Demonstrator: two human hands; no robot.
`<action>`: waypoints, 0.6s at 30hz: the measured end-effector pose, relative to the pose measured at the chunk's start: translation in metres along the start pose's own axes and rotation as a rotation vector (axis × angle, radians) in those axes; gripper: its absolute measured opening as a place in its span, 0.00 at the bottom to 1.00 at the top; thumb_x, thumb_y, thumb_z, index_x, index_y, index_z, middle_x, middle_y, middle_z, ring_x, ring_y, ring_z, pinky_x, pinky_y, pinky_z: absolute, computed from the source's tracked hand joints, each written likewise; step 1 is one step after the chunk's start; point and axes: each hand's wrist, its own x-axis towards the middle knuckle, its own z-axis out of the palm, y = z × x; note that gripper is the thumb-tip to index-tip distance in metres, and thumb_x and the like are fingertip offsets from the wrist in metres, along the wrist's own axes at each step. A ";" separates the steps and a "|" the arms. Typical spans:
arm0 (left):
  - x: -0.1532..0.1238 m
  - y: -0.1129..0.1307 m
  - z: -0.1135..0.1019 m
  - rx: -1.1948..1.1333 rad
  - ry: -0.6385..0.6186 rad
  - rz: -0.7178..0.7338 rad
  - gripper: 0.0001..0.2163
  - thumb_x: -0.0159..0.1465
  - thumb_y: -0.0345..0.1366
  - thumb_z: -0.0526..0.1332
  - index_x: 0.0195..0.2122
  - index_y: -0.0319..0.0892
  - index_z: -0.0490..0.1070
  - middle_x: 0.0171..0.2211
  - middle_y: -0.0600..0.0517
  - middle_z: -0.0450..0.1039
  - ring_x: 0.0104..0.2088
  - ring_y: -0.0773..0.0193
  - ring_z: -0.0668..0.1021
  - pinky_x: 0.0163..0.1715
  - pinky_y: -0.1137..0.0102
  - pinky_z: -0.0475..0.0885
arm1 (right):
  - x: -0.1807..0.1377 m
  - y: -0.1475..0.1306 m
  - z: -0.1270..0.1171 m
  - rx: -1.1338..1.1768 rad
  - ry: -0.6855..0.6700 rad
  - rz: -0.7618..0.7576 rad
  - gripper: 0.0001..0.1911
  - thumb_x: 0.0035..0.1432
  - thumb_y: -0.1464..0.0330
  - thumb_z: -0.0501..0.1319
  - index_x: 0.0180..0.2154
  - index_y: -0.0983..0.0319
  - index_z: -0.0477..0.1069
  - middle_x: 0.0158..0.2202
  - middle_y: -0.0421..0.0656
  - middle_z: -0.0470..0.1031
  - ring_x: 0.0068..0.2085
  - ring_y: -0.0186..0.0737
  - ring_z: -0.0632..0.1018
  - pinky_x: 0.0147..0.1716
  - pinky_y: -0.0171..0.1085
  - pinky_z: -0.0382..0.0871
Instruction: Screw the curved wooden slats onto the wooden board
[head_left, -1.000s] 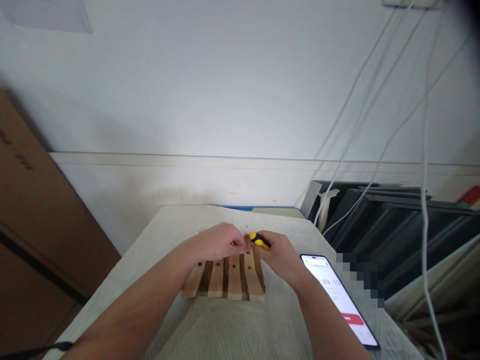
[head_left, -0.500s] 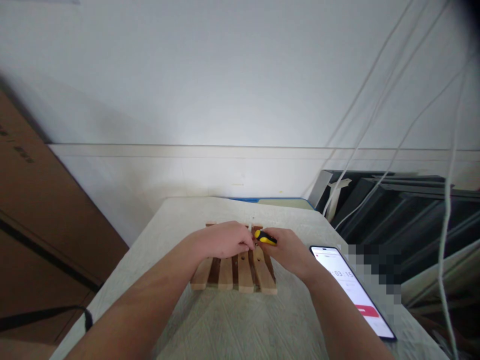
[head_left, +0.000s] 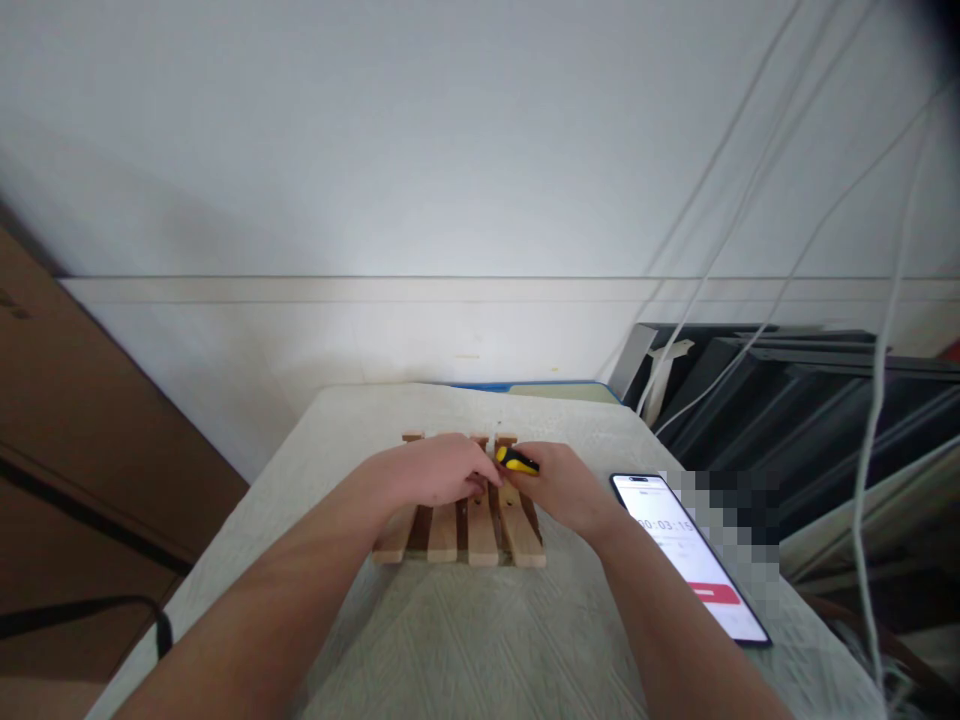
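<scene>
On the covered table lies a slatted wooden piece [head_left: 484, 538], its light slats side by side over darker wood with dark holes in some of them. My right hand [head_left: 566, 487] is closed around a screwdriver [head_left: 517, 461] with a yellow and black handle, held over the rightmost slat. The screwdriver's shaft and tip are hidden. Just left of it, my left hand [head_left: 442, 470] rests over the slats with its fingers bent together near the handle. Whatever sits between those fingertips is too small to make out.
A phone [head_left: 694, 560] showing a timer lies right of my right forearm on the pale tablecloth [head_left: 450, 640]. White cables [head_left: 874, 420] hang at the right, before dark stacked panels [head_left: 825, 400]. A brown cardboard box [head_left: 90, 480] stands at the left; a wall rises behind.
The whole view has shifted slightly, so table and hands appear a little higher and further left. My left fingers have moved slightly over the slats; my right hand keeps hold of the screwdriver.
</scene>
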 end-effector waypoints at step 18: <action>-0.004 0.003 0.001 0.109 -0.073 0.071 0.19 0.60 0.21 0.55 0.49 0.42 0.76 0.52 0.48 0.75 0.51 0.61 0.76 0.52 0.72 0.68 | 0.004 0.001 0.006 0.025 -0.028 0.102 0.11 0.59 0.68 0.56 0.28 0.62 0.75 0.29 0.47 0.79 0.30 0.40 0.76 0.28 0.34 0.58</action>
